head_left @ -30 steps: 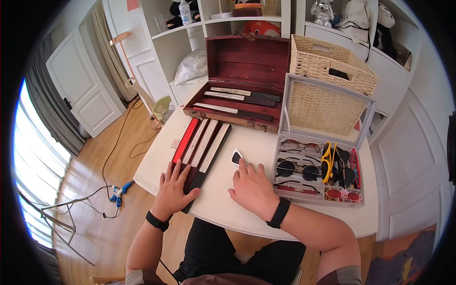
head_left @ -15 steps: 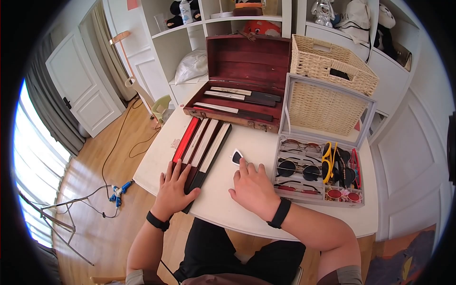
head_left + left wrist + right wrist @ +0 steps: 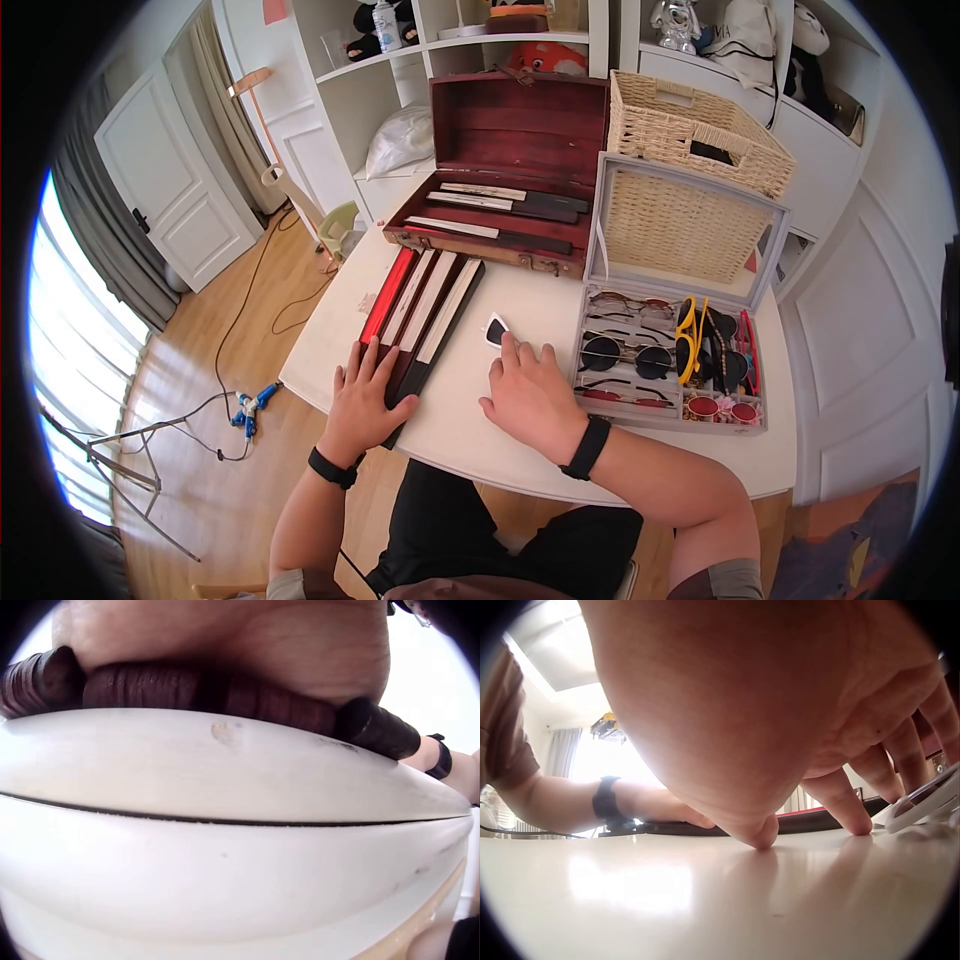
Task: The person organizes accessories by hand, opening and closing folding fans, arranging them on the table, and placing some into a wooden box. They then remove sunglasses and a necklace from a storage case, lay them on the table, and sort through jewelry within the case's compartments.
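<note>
My left hand (image 3: 365, 392) rests with fingers spread across several folded hand fans, laid side by side on the left of the white table. At the left of the row is a red fan (image 3: 388, 295); a black-edged fan (image 3: 452, 308) with a pale leaf lies at its right. Their dark ribbed ends (image 3: 142, 686) show under the palm in the left wrist view. My right hand (image 3: 537, 398) has its fingertips down on the tabletop, the fingers loosely bent. Beside its index finger are white-framed sunglasses (image 3: 494, 326) with a dark lens, partly hidden by the hand.
Behind the fans stands an open dark red wooden case (image 3: 410, 228) with more folded fans inside. A grey display box (image 3: 660, 427), its clear lid raised, holds several sunglasses at the right. A wicker basket (image 3: 700, 125) is behind the lid.
</note>
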{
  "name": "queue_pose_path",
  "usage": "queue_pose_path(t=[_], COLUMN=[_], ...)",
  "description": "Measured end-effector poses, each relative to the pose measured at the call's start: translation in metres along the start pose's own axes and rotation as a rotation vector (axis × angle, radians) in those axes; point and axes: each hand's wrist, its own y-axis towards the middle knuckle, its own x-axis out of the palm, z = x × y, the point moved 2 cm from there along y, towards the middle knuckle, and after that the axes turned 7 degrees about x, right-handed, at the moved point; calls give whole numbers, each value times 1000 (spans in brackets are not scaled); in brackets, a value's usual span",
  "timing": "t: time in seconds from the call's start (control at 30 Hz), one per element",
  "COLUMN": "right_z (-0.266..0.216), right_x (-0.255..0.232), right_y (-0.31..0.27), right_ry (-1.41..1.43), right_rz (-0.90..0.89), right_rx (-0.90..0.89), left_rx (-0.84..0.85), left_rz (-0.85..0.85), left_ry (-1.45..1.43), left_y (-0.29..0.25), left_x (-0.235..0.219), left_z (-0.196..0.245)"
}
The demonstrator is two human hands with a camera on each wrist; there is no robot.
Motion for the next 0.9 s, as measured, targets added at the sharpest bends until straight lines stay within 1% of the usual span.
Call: queue_pose_path(t=[0.37,0.53,0.63,0.8,0.9], right_z=[1,1,1,0,1], right_x=[-1,1,1,-1,0], right_y=[0,1,0,1,0], right_ry=[-2,2,-4,17,19], right_rz=[-13,-25,0,-40,-30], right_rx=[-3,-5,-10,-2,2], left_rx=[-7,-43,-35,-24,-18], left_rz=[-2,-11,-1,3,15], left_ry=[0,-10,-5,-12,-15], left_y=[0,-2,-2,-3,-3], left_x=[0,-2,-1,-2,-2], left_z=[-2,-2,-3,-5,-4])
